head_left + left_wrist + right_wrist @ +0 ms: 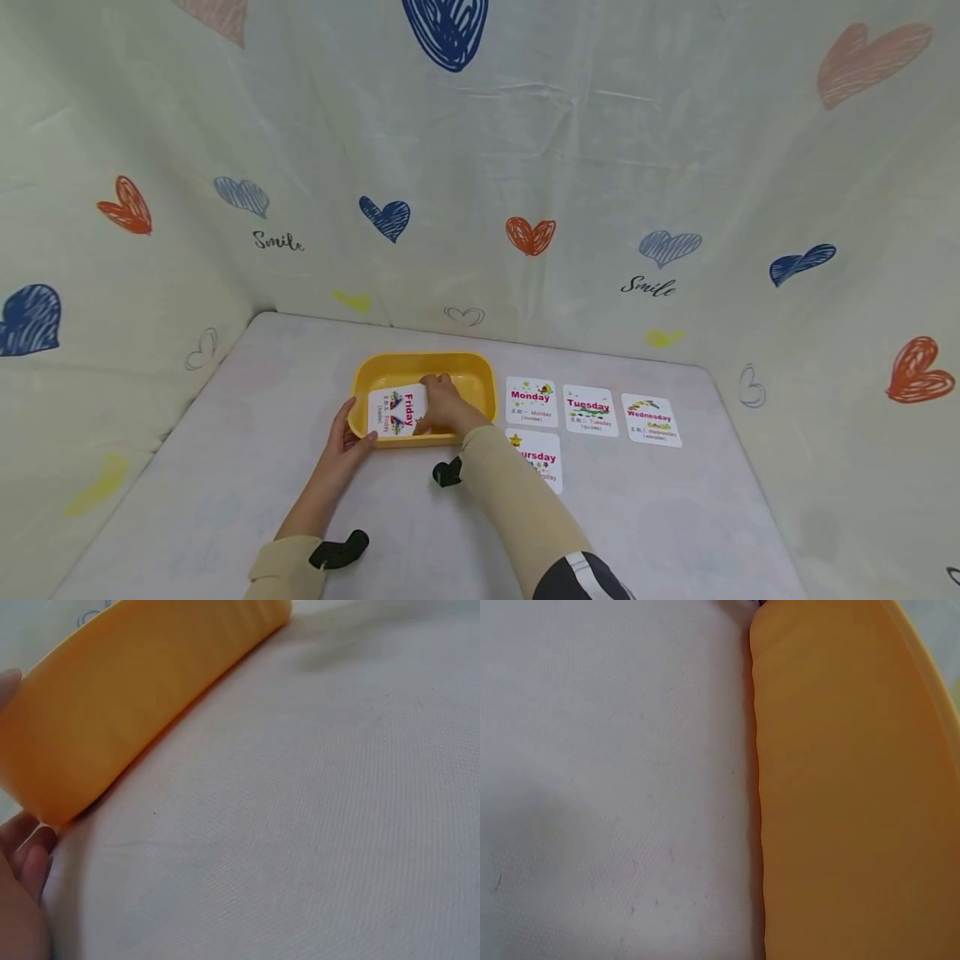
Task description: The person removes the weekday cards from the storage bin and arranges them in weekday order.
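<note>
A yellow tray (480, 382) sits on the table, with a white Friday card (384, 403) inside its left part, the print turned sideways. My left hand (347, 443) holds the tray's near left corner, thumb at the rim; in the left wrist view its fingers (31, 851) curl at the bottom of the tray's outer wall (127, 705). Reaching over the near rim, my right hand (444, 407) grips the Friday card by its right edge. Its fingertips are partly hidden. Only the tray's outer wall (855, 787) and the table show in the right wrist view.
Right of the tray, a Monday card (531, 402), a Tuesday card (590, 410) and a Wednesday card (651, 420) lie in a row. Below Monday lies a Thursday card (546, 458), partly covered by my right sleeve (517, 500). A heart-printed curtain (585, 167) hangs behind the table (660, 517).
</note>
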